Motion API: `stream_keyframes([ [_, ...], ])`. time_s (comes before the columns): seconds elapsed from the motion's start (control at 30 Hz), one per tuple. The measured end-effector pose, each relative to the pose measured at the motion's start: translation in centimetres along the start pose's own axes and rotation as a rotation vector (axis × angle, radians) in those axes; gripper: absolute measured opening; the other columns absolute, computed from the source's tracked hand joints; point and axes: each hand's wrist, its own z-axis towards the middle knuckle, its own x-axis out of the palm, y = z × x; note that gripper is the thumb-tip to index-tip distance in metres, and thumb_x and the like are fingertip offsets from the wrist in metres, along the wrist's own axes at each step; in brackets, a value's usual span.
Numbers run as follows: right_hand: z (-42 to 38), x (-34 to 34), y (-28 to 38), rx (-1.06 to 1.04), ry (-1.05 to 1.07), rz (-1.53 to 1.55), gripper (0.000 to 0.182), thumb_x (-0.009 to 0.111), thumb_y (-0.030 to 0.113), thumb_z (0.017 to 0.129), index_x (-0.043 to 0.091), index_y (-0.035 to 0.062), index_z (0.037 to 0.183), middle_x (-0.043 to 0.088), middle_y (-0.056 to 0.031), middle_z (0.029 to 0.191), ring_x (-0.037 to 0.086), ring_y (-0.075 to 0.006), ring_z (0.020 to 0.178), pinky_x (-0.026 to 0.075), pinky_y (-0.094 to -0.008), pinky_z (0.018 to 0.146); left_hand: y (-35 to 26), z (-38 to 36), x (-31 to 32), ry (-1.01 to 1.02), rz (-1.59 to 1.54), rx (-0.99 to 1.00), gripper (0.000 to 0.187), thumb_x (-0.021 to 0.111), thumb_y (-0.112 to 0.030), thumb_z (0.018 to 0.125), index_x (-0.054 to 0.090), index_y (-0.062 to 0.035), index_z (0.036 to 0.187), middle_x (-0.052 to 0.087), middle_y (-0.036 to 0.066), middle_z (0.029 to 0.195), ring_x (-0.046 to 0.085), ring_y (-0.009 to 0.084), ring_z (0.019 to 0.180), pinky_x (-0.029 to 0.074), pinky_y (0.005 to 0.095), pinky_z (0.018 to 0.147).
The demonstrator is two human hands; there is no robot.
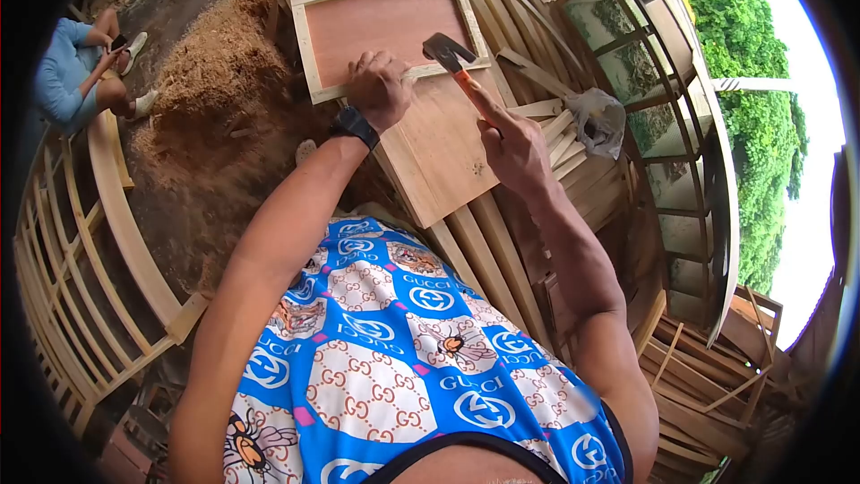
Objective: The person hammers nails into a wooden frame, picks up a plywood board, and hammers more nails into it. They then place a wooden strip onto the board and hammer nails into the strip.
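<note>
The framed panel point(387, 36) sat top centre of the frame on stacked timber, sawdust point(210, 81) heaped to its left, where a person point(76, 72) crouched upper left. The left hand point(381, 88) pinched down on its lower rail, fingers curled; the right hand point(511, 145) gripped a hammer point(451, 56) just beside it. Trees point(761, 108) stood far right.

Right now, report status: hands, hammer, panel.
Left hand pressing on framed panel, by its near trim. Right hand gripping hammer, head over the trim. Plastic bag lies clear, to the right.
</note>
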Motion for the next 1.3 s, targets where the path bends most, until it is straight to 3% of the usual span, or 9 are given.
stream_keyframes([
  [0.23, 2.0, -0.2, -0.5, -0.029, 0.119, -0.216, 0.071, 0.057, 0.003, 0.089, 0.05, 0.0305, 0.155, 0.066, -0.0198, 0.083, 0.066, -0.0394, 0.072, 0.053, -0.0493, 0.068, 0.5, 0.5, -0.9, 0.03, -0.055, 0.009, 0.014, 0.078, -0.026, 0.084, 0.079, -0.0158, 0.093, 0.072, 0.003, 0.099, 0.064, 0.0289, 0.103, 0.046, 0.047, 0.095],
  [0.3, 2.7, -1.2, 0.2, 0.066, 0.209, -0.264, 0.072, 0.058, 0.005, 0.09, 0.048, 0.0336, 0.155, 0.066, -0.0196, 0.085, 0.066, -0.0395, 0.073, 0.053, -0.0501, 0.068, 0.2, 0.8, -0.9, 0.074, -0.056, -0.044, 0.014, 0.078, -0.027, 0.083, 0.079, -0.0162, 0.092, 0.071, 0.003, 0.098, 0.064, 0.0282, 0.102, 0.046, 0.0468, 0.094],
  [0.53, 1.9, -1.2, 0.6, -0.022, 0.127, -0.243, 0.073, 0.058, 0.006, 0.09, 0.046, 0.0356, 0.156, 0.066, -0.0196, 0.083, 0.067, -0.0391, 0.072, 0.054, -0.0502, 0.067, 0.6, 0.6, -0.5, 0.096, -0.05, -0.024, 0.012, 0.077, -0.027, 0.083, 0.077, -0.0169, 0.09, 0.071, 0.001, 0.097, 0.064, 0.0288, 0.101, 0.045, 0.0473, 0.093],
  [0.6, 2.3, -1.6, -0.4, 0.067, 0.253, -0.336, 0.075, 0.058, 0.005, 0.09, 0.045, 0.0359, 0.157, 0.066, -0.0189, 0.083, 0.066, -0.0389, 0.072, 0.054, -0.0503, 0.067, 0.4, 0.9, -0.7, 0.054, 0.014, 0.02, 0.012, 0.077, -0.028, 0.084, 0.077, -0.0176, 0.09, 0.072, 0.001, 0.096, 0.064, 0.0289, 0.101, 0.045, 0.0472, 0.093],
  [0.87, 0.9, -0.9, -0.5, -0.032, 0.052, -0.166, 0.077, 0.055, 0.003, 0.088, 0.044, 0.0342, 0.157, 0.066, -0.0234, 0.085, 0.068, -0.0392, 0.075, 0.054, -0.0522, 0.069, 0.6, 0.8, -1.0, 0.098, -0.033, 0.01, 0.014, 0.075, -0.029, 0.084, 0.077, -0.0158, 0.089, 0.073, 0.001, 0.098, 0.065, 0.0278, 0.101, 0.045, 0.0455, 0.093],
  [1.1, 1.7, -2.1, 0.7, 0.256, 0.086, -0.056, 0.073, 0.05, 0.007, 0.087, 0.047, 0.0333, 0.155, 0.07, -0.0255, 0.092, 0.069, -0.0464, 0.083, 0.055, -0.0534, 0.081, 0.4, 0.8, -1.3, 0.066, -0.032, 0.045, 0.014, 0.073, -0.027, 0.085, 0.077, -0.0151, 0.09, 0.072, 0.001, 0.1, 0.065, 0.0264, 0.102, 0.043, 0.0444, 0.096],
  [1.17, 0.8, -0.6, 0.5, 0.097, -0.126, 0.112, 0.073, 0.05, 0.009, 0.086, 0.047, 0.0328, 0.155, 0.069, -0.0275, 0.09, 0.069, -0.0471, 0.081, 0.054, -0.0533, 0.08, 0.5, 0.8, -1.4, 0.097, -0.05, 0.03, 0.014, 0.073, -0.027, 0.085, 0.078, -0.0154, 0.09, 0.072, 0.001, 0.1, 0.065, 0.0265, 0.102, 0.044, 0.0441, 0.097],
  [1.23, 0.9, 0.0, -0.8, 0.122, -0.033, 0.168, 0.074, 0.05, 0.01, 0.086, 0.046, 0.033, 0.156, 0.067, -0.03, 0.088, 0.068, -0.0478, 0.08, 0.053, -0.0531, 0.079, 0.4, 0.9, -1.4, 0.121, -0.063, 0.026, 0.014, 0.073, -0.027, 0.085, 0.078, -0.0156, 0.091, 0.072, 0.001, 0.101, 0.065, 0.0266, 0.102, 0.044, 0.0437, 0.097],
  [1.3, 1.5, -0.7, -1.5, 0.341, 0.162, 0.008, 0.068, 0.057, 0.009, 0.088, 0.053, 0.0298, 0.152, 0.067, -0.0276, 0.083, 0.069, -0.0426, 0.075, 0.054, -0.0469, 0.073, 0.2, 1.0, -1.5, 0.111, 0.01, 0.013, 0.015, 0.074, -0.028, 0.085, 0.078, -0.0157, 0.092, 0.073, 0.002, 0.102, 0.065, 0.0267, 0.102, 0.044, 0.0429, 0.096],
])
